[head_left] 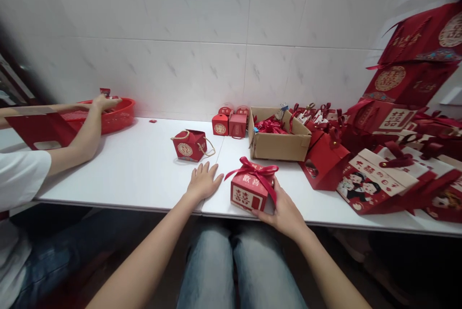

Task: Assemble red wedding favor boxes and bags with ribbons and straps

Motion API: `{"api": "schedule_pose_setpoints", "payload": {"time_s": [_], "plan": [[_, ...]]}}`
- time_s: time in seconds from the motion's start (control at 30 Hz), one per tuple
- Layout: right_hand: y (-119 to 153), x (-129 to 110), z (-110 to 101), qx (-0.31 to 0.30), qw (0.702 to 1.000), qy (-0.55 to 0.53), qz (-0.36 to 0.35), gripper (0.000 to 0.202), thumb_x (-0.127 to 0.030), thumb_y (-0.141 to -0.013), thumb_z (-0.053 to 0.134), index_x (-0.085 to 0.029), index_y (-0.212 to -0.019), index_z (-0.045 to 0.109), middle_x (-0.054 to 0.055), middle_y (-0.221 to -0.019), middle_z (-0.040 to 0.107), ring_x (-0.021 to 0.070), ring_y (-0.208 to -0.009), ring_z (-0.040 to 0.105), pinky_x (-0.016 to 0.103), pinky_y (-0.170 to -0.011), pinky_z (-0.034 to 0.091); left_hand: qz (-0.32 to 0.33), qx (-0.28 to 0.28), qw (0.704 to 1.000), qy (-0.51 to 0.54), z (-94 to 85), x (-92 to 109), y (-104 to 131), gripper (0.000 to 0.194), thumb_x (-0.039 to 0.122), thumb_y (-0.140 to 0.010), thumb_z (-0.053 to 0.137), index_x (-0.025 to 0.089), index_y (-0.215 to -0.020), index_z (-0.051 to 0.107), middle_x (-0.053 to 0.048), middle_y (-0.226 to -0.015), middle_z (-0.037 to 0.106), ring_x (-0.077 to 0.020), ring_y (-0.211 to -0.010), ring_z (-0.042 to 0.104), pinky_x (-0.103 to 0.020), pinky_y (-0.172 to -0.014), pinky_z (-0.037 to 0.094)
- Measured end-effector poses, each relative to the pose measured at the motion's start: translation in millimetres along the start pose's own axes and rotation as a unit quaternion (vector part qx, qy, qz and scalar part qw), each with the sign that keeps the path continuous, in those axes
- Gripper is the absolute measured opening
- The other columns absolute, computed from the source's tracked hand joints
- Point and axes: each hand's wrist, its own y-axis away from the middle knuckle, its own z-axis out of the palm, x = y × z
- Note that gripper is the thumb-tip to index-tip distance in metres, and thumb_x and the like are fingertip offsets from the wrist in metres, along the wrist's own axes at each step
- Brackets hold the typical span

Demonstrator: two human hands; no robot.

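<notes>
One ribboned box (248, 192) in right hand (285, 212) near table (137, 174) edge, left hand (204, 183) apart.

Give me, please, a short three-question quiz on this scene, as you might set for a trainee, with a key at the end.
1. Multiple choice: what does the right hand hold?
A) a rope-handled box
B) a bow-tied box
C) a cardboard carton

2. True or false: the left hand rests palm down on the table.

3. Fill in the colour: at the far left, a co-worker's hand is over a ___ basket.

Key: 1 B; 2 true; 3 red.
</notes>
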Motion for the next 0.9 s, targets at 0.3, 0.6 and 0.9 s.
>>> {"api": "schedule_pose_setpoints", "payload": {"time_s": [0.3,0.6,0.9], "plan": [[-10.6,-14.8,9.9,0.052,0.959,0.184,0.209,0.111,-0.068,-0.079,0.048,0.013,-0.141,0.005,0.030,-0.129,0.042,0.0379,-0.122,0.038,0.044,-0.101,0.029,0.000,-0.005,1.000,-0.026,-5.1,4.1,1.5,0.058,0.055,-0.089,0.030,0.023,-0.136,0.041,-0.013,-0.147,0.033,-0.0343,-0.135,0.027,-0.049,-0.107,0.022],[-14.8,-20.5,7.9,0.041,0.962,0.152,0.225,0.108,-0.061,-0.074,0.058,0.009,-0.142,0.013,0.028,-0.135,0.038,0.0373,-0.128,0.029,0.046,-0.105,0.021,0.000,0.010,0.999,-0.031,-9.2,4.8,1.7,0.058,0.056,-0.087,0.030,0.024,-0.133,0.045,-0.012,-0.145,0.037,-0.0315,-0.134,0.030,-0.046,-0.106,0.023],[-23.2,-6.2,0.5,0.052,0.965,0.081,0.245,0.120,-0.066,-0.062,0.065,-0.003,-0.145,0.006,0.023,-0.139,0.038,0.0312,-0.131,0.033,0.045,-0.107,0.023,-0.002,0.004,1.000,-0.027,-11.8,5.4,1.2,0.061,0.058,-0.086,0.030,0.024,-0.134,0.044,-0.011,-0.146,0.037,-0.0305,-0.134,0.030,-0.045,-0.107,0.023]]}}
